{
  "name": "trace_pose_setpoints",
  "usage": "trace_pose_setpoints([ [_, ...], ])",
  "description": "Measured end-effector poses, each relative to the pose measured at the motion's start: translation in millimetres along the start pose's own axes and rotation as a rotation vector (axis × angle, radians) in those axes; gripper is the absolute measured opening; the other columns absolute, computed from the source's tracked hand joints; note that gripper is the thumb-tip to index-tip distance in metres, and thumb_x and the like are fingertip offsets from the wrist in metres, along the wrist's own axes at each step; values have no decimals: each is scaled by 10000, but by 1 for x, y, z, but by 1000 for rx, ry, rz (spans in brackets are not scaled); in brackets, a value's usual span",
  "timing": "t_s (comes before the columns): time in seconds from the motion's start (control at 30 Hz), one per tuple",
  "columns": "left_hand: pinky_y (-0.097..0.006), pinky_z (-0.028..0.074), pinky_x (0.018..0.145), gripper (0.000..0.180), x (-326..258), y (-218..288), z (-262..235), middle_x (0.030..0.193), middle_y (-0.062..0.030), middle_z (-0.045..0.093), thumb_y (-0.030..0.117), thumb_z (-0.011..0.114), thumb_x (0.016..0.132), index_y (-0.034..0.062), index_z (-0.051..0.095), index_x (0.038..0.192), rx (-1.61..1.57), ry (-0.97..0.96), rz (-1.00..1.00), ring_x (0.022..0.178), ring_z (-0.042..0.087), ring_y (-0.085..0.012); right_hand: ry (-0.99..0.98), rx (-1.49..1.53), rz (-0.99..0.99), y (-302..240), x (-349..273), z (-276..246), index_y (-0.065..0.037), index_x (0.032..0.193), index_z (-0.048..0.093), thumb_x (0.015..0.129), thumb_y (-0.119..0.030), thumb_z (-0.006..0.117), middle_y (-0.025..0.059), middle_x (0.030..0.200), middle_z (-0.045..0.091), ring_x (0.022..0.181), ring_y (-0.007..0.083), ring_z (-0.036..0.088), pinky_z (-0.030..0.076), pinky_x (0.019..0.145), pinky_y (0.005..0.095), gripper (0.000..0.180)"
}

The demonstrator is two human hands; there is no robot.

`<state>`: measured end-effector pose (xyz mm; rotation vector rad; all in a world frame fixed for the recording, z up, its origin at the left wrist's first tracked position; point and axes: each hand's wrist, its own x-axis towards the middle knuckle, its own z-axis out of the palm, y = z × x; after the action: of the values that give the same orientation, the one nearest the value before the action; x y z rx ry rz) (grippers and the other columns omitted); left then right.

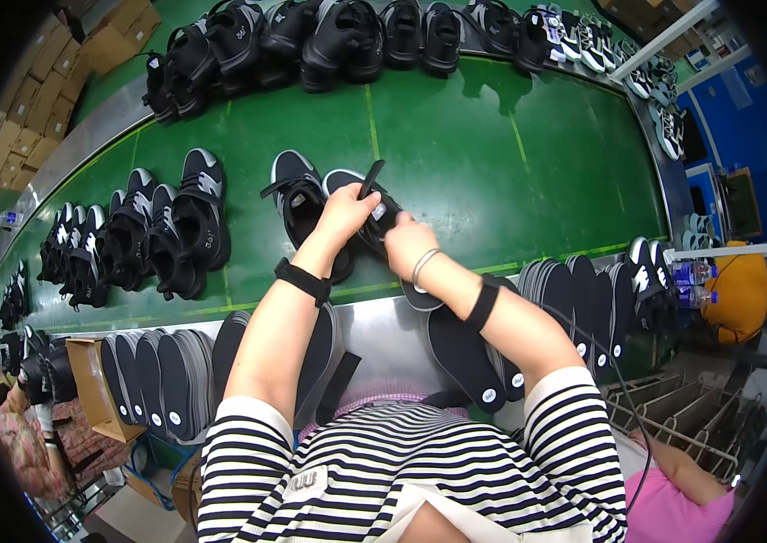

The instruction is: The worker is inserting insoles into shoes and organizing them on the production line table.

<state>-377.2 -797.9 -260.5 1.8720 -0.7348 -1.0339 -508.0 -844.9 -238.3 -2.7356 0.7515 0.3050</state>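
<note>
Black insoles (161, 380) upright in cardboard box (89, 376)

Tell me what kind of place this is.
Most likely a shoe factory assembly line. A green conveyor belt carries rows of black sandals, stacks of black insoles stand along its near edge, and both hands, left and right, work on one black shoe.

A shoe (374, 213) sits between both hands (379, 226) on the conveyor belt (510, 163). Another shoe (297, 204) lies just left, insoles (469, 353) below, paired shoes (139, 240) far left.
</note>
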Motion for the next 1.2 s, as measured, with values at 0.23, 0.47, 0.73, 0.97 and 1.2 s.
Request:
trace_pose_setpoints([
  [0.23, -390, 431, 676, 260, 0, -2, 0, 741, -182, 593, 261, 533, 769, 7, 573, 806, 234, 127, 13, 763, 571, -333, -154, -211, -23, 10, -42, -40, -50, 963, 511, 631, -322, 644, 147, 887, 537, 845, 289, 551, 446, 731, 384, 449],
  [0.47, -392, 426, 665, 270, -3, -3, 7, 738, -189, 587, 266, 542, 765, 0, 564, 799, 215, 150, 34, 755, 570, -332, -154, -224, -129, 15, -40, -42, -40, 748, 641, 689, -136, 544, 134, 814, 590, 786, 263, 590, 482, 652, 345, 149],
  [0.73, -376, 428, 658, 247, -6, -5, 11, 740, -189, 586, 240, 542, 771, 0, 558, 824, 115, 150, 52, 758, 574, -324, -350, -164, -36, 7, 33, 11, -30, 853, 635, 752, -82, 479, 159, 945, 597, 848, 256, 598, 481, 718, 327, 193],
  [0.97, -400, 426, 683, 240, -3, -18, 14, 769, -191, 589, 242, 533, 774, 15, 568, 844, 171, 211, 78, 786, 563, -344, -646, -271, -192, 14, 45, 25, -24, 903, 631, 737, -108, 507, 171, 952, 594, 905, 269, 577, 461, 772, 330, 223],
  [1.2, -400, 428, 690, 242, -8, -6, 14, 780, -198, 587, 240, 530, 776, 18, 571, 864, 236, 203, 44, 795, 560, -345, -598, -449, -112, 5, 41, 26, -103, 919, 644, 776, -160, 493, 79, 980, 609, 913, 188, 584, 465, 733, 271, 215],
])
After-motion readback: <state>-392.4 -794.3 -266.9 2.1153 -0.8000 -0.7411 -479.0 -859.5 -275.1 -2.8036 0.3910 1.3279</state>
